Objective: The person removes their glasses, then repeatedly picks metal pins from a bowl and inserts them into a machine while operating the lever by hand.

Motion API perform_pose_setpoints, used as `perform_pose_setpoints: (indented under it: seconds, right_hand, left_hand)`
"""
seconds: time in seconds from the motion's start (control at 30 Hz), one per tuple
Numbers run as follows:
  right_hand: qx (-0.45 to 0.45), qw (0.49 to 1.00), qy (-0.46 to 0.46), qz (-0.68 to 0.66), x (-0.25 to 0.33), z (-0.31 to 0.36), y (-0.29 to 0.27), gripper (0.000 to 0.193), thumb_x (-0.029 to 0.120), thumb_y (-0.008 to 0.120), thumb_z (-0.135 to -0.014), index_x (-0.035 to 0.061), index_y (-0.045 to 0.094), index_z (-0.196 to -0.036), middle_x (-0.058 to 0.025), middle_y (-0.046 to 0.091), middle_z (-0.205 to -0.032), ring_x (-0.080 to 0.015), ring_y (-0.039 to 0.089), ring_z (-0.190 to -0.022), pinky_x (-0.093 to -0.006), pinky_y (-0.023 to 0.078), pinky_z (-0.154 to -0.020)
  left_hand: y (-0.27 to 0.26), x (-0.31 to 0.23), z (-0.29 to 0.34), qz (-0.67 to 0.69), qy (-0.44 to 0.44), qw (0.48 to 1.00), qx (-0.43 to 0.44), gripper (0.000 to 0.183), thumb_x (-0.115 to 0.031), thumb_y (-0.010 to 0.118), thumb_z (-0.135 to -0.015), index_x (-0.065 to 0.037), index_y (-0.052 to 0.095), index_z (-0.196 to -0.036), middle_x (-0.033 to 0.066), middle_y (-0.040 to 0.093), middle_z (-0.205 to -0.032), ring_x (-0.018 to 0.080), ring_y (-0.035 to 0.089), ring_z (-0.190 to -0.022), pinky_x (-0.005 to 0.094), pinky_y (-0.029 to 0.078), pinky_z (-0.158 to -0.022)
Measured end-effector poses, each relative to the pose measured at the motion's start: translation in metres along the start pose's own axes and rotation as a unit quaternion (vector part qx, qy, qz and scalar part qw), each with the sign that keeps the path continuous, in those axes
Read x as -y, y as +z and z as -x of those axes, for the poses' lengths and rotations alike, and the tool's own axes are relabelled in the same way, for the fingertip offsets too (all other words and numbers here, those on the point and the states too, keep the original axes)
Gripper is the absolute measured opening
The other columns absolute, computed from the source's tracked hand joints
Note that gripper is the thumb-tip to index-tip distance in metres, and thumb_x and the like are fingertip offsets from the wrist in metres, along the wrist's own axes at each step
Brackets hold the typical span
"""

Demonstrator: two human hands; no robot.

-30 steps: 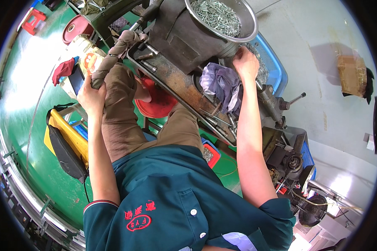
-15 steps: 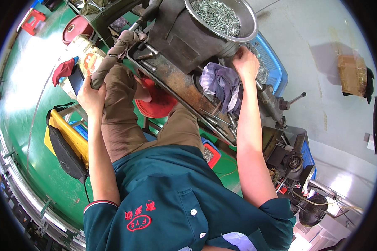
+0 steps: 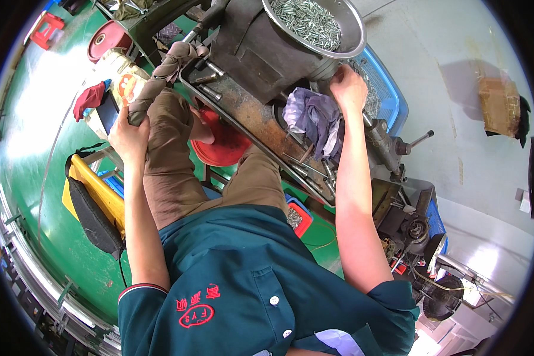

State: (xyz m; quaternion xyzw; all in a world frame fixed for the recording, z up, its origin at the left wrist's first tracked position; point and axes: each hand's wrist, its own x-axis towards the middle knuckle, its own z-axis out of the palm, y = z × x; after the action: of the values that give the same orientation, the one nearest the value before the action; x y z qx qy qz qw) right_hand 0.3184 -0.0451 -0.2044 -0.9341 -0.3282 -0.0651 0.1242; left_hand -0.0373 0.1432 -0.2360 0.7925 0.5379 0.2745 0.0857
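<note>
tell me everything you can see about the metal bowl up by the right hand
The metal bowl is round, shiny and silver-grey, likely steel, with a thin rolled rim. It sits upright on top of the dark machine, near the picture's upper edge, and is heaped with small silvery pins or screws. The right hand reaches up beneath its near rim, at or against the underside; whether it grips cannot be told. A crumpled purple rag lies just below it.

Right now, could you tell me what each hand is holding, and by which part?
The left hand grips the lower end of a cloth-wrapped lever. The right hand touches the machine under the metal bowl; a hold cannot be told.
</note>
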Motion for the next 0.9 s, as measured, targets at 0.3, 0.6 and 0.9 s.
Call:
perform_pose_setpoints:
  seconds: [0.3,0.6,0.9]
  right_hand:
    - [-0.001,1.0,-0.009,-0.001,0.0016,0.0007,-0.0019,0.017,0.015,0.05,-0.067,0.0084,0.06,-0.08,-0.0179,0.059,-0.075,-0.033,0.057,-0.076,-0.0405,0.044,-0.069]
    - [0.016,1.0,0.001,0.016,0.001,-0.0009,-0.001,0.018,0.016,0.05,-0.067,0.0089,0.06,-0.081,-0.018,0.059,-0.076,-0.0329,0.057,-0.076,-0.0399,0.044,-0.07]
    - [0.013,1.0,-0.002,0.004,0.0017,-0.0004,-0.0019,0.018,0.016,0.051,-0.067,0.0082,0.06,-0.081,-0.0181,0.059,-0.076,-0.033,0.057,-0.077,-0.04,0.044,-0.07]
  left_hand:
    - [0.001,0.0018,-0.0001,-0.007,-0.007,1.0,0.006,0.029,-0.02,0.059,-0.061,-0.008,0.057,-0.087,0.0167,0.058,-0.069,0.0323,0.057,-0.068,0.0384,0.044,-0.06]
    - [0.0011,0.0015,0.0,-0.009,-0.005,1.0,0.005,0.03,-0.02,0.06,-0.061,-0.007,0.057,-0.087,0.0168,0.058,-0.069,0.0321,0.057,-0.068,0.038,0.044,-0.06]
    - [0.0018,0.0028,0.0003,-0.011,-0.003,1.0,0.003,0.031,-0.021,0.06,-0.061,-0.007,0.058,-0.089,0.0169,0.058,-0.071,0.0321,0.057,-0.069,0.0377,0.045,-0.061]
